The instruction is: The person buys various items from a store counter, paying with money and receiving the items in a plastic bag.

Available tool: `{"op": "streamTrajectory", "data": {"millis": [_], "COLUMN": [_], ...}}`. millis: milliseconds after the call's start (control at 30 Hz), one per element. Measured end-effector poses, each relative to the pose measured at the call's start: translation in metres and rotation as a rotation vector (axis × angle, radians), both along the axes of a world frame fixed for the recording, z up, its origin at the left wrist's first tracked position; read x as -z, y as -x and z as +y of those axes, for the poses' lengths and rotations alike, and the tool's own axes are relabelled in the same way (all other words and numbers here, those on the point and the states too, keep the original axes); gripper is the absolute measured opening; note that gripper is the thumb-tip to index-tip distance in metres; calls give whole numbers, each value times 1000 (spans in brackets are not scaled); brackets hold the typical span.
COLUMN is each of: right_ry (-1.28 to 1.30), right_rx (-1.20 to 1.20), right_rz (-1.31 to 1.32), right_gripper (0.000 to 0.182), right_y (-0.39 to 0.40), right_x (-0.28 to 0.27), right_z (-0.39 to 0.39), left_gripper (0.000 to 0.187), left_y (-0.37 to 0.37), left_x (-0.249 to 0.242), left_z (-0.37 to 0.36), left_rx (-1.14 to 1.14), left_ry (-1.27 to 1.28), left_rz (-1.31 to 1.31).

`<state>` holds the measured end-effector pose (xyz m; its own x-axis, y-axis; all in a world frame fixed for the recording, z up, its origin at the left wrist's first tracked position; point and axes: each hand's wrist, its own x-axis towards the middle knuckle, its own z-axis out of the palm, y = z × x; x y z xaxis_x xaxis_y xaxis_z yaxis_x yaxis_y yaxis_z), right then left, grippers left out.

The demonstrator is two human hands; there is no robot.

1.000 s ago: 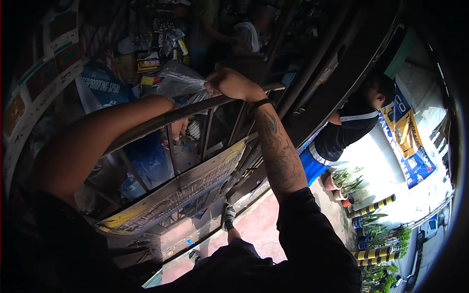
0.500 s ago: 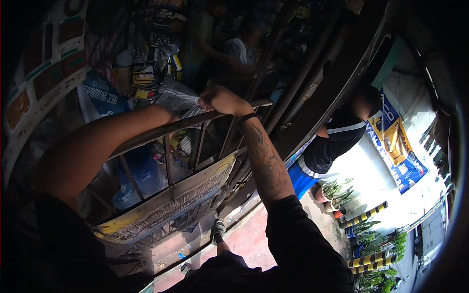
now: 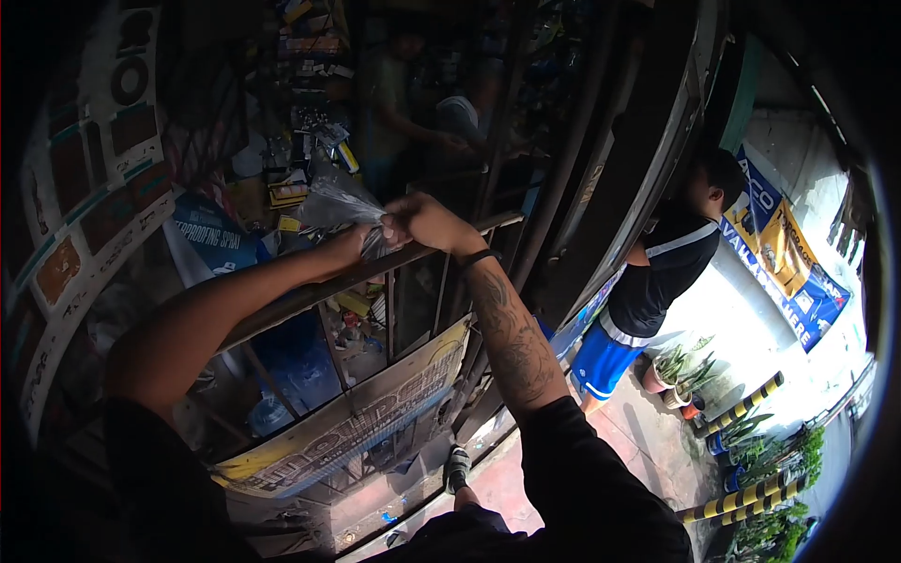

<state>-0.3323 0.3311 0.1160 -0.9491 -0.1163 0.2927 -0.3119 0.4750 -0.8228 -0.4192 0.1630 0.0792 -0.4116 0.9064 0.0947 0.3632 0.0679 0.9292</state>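
A clear plastic bag (image 3: 336, 197) is held just over the top rail of a metal gate (image 3: 293, 308), its neck bunched between my two hands. My right hand (image 3: 424, 223) has its fingers closed on the gathered neck; a dark band circles that wrist. From the left, my left hand (image 3: 353, 246) reaches across the rail and pinches the bag just below my right fingers. The exact finger placement is partly lost in shadow. What the bag contains, if anything, I cannot make out.
A painted sign (image 3: 352, 413) hangs on the gate's bars. Behind it are a blue banner (image 3: 211, 235), boxed goods (image 3: 286, 192) and people in the dark shop. To the right stands a person in a black shirt (image 3: 668, 272), near potted plants (image 3: 671, 371) and striped posts (image 3: 741, 502).
My left hand has come up from behind the rail to the bag's neck beside my right hand. The view has shifted slightly, and the person at right has turned their head away.
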Motion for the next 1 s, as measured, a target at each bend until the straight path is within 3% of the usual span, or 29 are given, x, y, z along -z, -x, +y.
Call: {"op": "streamTrajectory", "data": {"millis": [67, 167, 267, 467, 600, 700, 900, 1000], "right_ry": [109, 73, -27, -198, -235, -301, -348, -350], "right_rx": [-62, -96, -59, 2, 24, 46, 74, 87], "right_rz": [-24, -26, -49, -8, 21, 57, 78, 59], "right_gripper": [17, 17, 18, 19, 19, 18, 19, 19], "right_y": [1, 0, -2, 2, -1, -3, -3, -4], "right_x": [1, 0, -3, 1, 0, -1, -1, -2], "right_z": [5, 10, 6, 4, 0, -1, -2, -2], "left_gripper": [44, 26, 23, 24, 38, 42, 30, 16], "left_y": [10, 7, 6, 29, 8, 8, 8, 34], "left_x": [1, -3, -3, 15, -3, -2, -4, 12], "left_z": [1, 1, -2, 6, -1, 0, -5, -3], "left_rx": [1, -24, -75, -23, -56, -31, -35, -41], "left_ry": [-86, -118, 95, 76, 270, 221, 254, 198], "left_rz": [457, 428, 404, 598, 509, 559, 553, 800]}}
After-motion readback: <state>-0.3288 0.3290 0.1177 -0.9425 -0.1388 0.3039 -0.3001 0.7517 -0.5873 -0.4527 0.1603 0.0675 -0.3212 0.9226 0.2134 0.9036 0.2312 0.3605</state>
